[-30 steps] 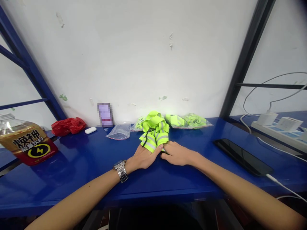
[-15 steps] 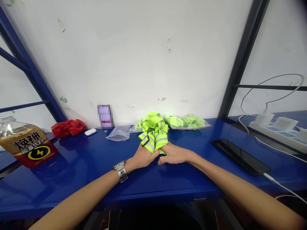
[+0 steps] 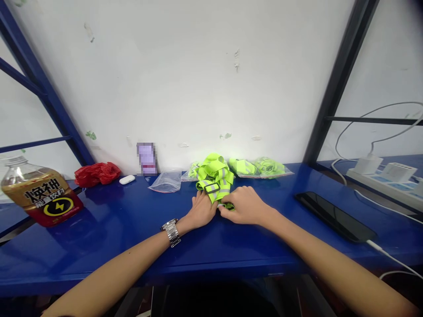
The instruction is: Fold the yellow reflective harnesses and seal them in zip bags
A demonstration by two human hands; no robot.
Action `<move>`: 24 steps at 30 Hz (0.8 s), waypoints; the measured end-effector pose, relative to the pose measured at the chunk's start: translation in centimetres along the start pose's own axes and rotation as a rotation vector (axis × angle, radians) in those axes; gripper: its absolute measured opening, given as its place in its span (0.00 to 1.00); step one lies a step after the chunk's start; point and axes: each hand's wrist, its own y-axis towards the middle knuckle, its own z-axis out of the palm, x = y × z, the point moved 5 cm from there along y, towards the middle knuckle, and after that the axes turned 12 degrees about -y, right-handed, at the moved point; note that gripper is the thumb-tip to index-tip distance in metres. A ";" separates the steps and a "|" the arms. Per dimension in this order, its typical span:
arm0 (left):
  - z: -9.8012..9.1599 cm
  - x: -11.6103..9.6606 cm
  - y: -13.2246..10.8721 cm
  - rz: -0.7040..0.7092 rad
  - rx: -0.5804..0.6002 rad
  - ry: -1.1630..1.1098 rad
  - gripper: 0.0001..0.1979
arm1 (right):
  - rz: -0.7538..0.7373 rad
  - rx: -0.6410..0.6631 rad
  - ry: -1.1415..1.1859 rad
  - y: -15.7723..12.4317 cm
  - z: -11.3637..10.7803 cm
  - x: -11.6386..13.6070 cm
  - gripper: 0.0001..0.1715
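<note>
A bundle of neon yellow-green reflective straps (image 3: 216, 169) with grey stripes lies heaped on the blue table in the middle of the head view. A black buckle (image 3: 212, 188) sits on its front. My left hand (image 3: 203, 209), below a silver wristwatch, is closed on the bundle's near left edge, with its fingertips partly hidden under the strap. My right hand (image 3: 246, 206) is curled at the near right edge, its thumb and forefinger pinching a strap end. Just behind, bagged strap bundles (image 3: 269, 167) rest against the wall.
Left of the bundle lie a clear zip bag (image 3: 167, 181), a white earbud case (image 3: 127, 179), a propped phone (image 3: 147, 159), a red plastic bag (image 3: 97, 174) and a large drink bottle (image 3: 42, 191). At right are a black phone (image 3: 335, 216) on a cable and a power strip (image 3: 390, 182).
My right hand has drawn back from inside the strap folds and closed into a pinch at the right edge. The buckle has turned to lie more level across the front.
</note>
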 end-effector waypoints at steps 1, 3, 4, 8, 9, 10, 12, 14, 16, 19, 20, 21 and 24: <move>0.0 0.0 -0.1 -0.003 0.007 0.010 0.19 | -0.011 -0.083 -0.046 -0.2 -0.5 0.3 0.21; 0.2 0.1 -0.2 0.013 0.014 0.034 0.20 | -0.141 -0.251 -0.087 -0.5 -1.4 1.5 0.20; 0.2 0.1 -0.3 0.035 0.013 0.049 0.20 | -0.237 -0.316 -0.097 -0.6 -1.7 2.1 0.20; 0.5 0.0 -0.3 0.111 0.024 0.080 0.23 | -0.455 -0.332 -0.071 -0.4 -0.7 3.0 0.33; 0.5 0.1 -0.3 0.105 0.029 0.078 0.23 | -0.443 -0.298 -0.051 -0.2 -0.2 2.7 0.36; 0.5 0.2 -0.3 0.095 0.036 0.078 0.22 | -0.424 -0.270 -0.033 0.0 0.3 2.4 0.37; 0.3 0.4 -0.3 0.084 0.046 0.084 0.21 | -0.397 -0.236 -0.014 0.1 1.0 1.9 0.35; 0.2 0.5 -0.3 0.102 0.058 0.098 0.20 | -0.382 -0.217 -0.008 -0.1 1.5 1.6 0.33; 0.1 0.7 -0.3 0.111 0.073 0.117 0.18 | -0.343 -0.175 -0.002 -0.2 1.8 1.5 0.33; 0.0 1.1 -0.3 0.104 0.070 0.134 0.15 | -0.266 -0.116 -0.017 -0.4 2.3 1.5 0.33; -0.1 1.2 -0.3 0.105 0.065 0.127 0.14 | -0.251 -0.113 -0.031 -0.5 2.4 1.6 0.33; -0.1 1.2 -0.2 0.108 0.064 0.116 0.14 | -0.249 -0.120 -0.047 -0.5 2.5 1.7 0.33; -0.3 1.1 -0.6 0.137 0.095 0.068 0.15 | -0.284 -0.147 -0.072 -0.6 2.8 1.8 0.32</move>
